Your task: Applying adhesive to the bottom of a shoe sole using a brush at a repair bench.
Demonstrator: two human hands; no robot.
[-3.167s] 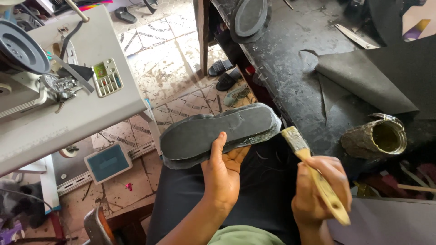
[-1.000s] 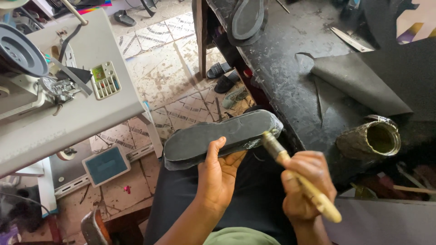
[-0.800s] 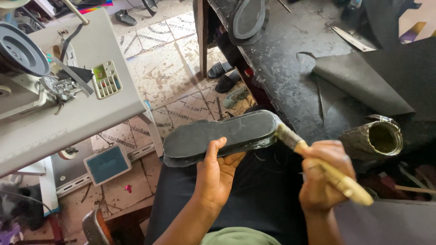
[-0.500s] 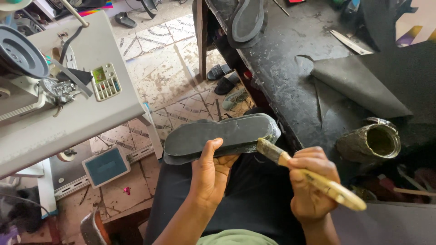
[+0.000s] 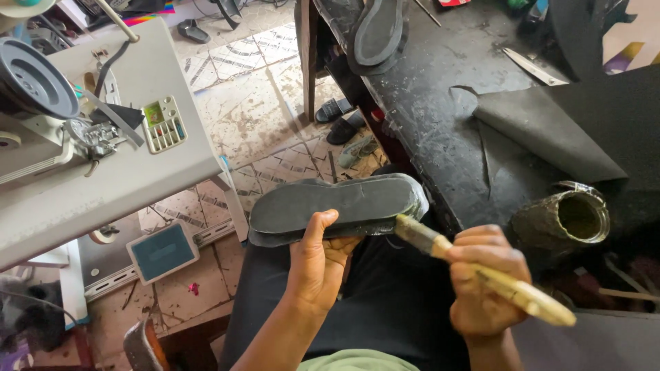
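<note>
While left hand holds sole, brush back at its edge, right hand lower.

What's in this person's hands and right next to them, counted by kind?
Shoe soles, held in the left hand: 1
Brushes, held in the right hand: 1
Open tins on the black bench: 1
Total: 3

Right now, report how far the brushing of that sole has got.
Done: the black shoe sole is off the bench and its right end looks wet and glossy. In hand: the left hand holds the sole from below, thumb on its top face, while the right hand presses the brush against that right edge. Left: the rest of the top face looks matte and dry. The open tin stands beside it on the bench.
</note>
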